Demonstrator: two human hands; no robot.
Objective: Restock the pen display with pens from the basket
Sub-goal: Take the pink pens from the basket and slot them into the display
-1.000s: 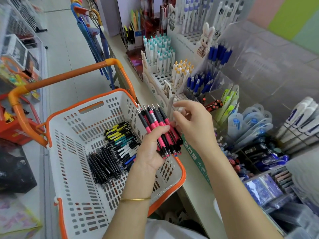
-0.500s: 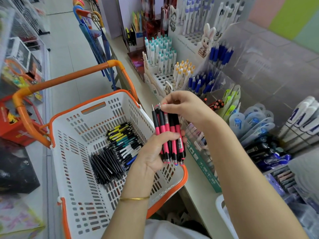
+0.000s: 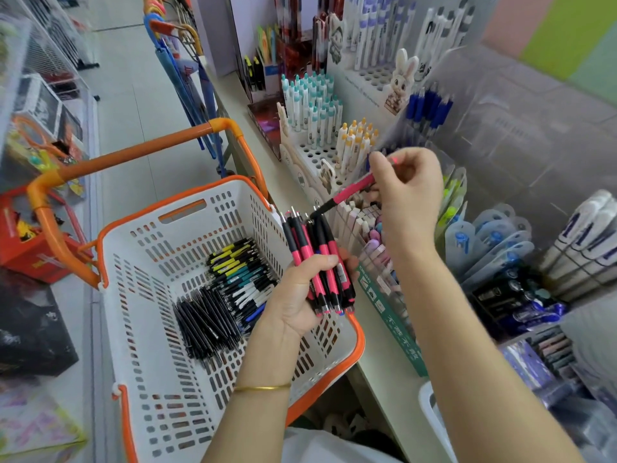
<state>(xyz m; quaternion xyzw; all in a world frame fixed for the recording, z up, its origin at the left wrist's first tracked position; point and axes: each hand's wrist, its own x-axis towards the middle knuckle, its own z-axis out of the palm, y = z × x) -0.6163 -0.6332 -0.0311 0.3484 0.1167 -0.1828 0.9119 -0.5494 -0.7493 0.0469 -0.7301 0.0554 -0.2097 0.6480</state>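
While the left hand (image 3: 295, 304) grips a pink-and-black pen bundle (image 3: 317, 262),
the right hand (image 3: 412, 195) pinches one slim pen (image 3: 354, 190) by the slotted plastic basket (image 3: 140, 262).

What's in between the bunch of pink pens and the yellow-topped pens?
Head view: one pink pen, pinched by the right hand, slants between the pink bunch in the left hand and the yellow-topped pens.

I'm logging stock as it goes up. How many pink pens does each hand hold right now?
In the right hand, pink pen: 1
In the left hand, pink pens: 5 that can be told apart; more may be hidden in the bundle
Total: at least 6
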